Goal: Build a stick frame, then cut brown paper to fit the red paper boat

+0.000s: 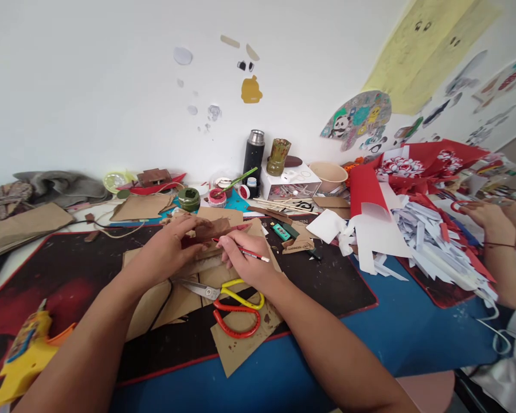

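Note:
My right hand (250, 259) is closed around a red pencil (253, 254), its tip end pointing left toward a brown-painted cardboard piece (215, 229). My left hand (165, 249) grips that piece from the left, with its fingers bent over the edge. Part of the piece is hidden by both hands. Beneath them lie brown cardboard sheets (148, 318). Just below my hands rests a pair of scissors (212, 293) with one yellow and one red handle, partly on a stained cardboard scrap (232, 353).
A yellow glue gun (26, 361) lies left on the dark mat (327, 287). Behind are paint jars (189, 199), a black flask (254, 152) and a red model boat (155, 182). White paper strips (438, 246) are heaped right, beside another person's hands (492, 221).

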